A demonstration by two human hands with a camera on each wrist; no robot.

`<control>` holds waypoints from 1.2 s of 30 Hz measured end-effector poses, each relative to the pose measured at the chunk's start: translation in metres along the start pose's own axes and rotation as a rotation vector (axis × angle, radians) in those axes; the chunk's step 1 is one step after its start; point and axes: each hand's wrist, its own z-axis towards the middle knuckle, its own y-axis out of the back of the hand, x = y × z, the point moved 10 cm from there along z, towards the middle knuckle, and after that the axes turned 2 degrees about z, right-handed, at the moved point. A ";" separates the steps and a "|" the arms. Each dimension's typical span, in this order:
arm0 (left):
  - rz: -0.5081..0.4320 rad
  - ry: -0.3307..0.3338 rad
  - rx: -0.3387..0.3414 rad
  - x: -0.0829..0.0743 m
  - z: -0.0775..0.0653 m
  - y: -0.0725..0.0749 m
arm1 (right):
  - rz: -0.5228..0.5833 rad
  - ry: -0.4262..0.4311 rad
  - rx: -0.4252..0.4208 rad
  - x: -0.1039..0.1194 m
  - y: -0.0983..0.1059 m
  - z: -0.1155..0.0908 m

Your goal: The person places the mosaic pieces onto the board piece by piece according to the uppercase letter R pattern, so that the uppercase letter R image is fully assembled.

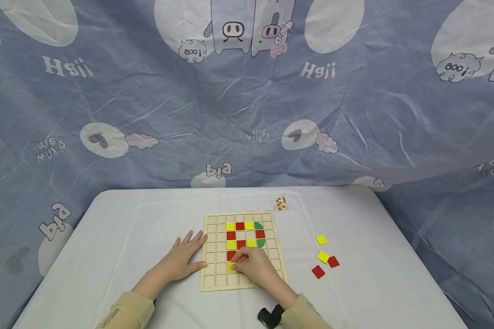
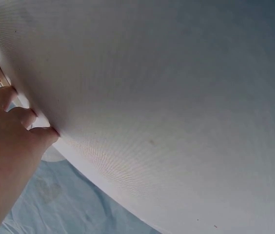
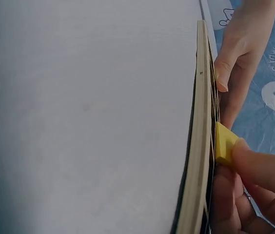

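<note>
My left hand [image 1: 184, 257] lies with its fingers spread, their tips touching the left edge of the wooden board [image 1: 221, 280]. My right arm reaches in over the board's near right corner, the right hand [image 1: 256, 265] bent down, thumb and fingers pinching a yellow tile [image 3: 223, 144] tilted against the board, just below a red tile [image 1: 231, 256].

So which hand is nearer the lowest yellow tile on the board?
Right. The right hand pinches that yellow tile; the left hand is farther off, at the left edge of the board.
</note>
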 end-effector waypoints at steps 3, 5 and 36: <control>-0.002 -0.001 -0.003 -0.001 0.000 0.001 | -0.031 0.007 -0.004 0.003 0.000 0.000; -0.001 0.000 -0.006 -0.001 0.000 0.002 | -0.056 0.015 -0.011 0.005 -0.001 0.000; 0.008 0.012 -0.014 0.000 -0.001 0.001 | -0.063 -0.231 -0.322 -0.068 0.135 -0.045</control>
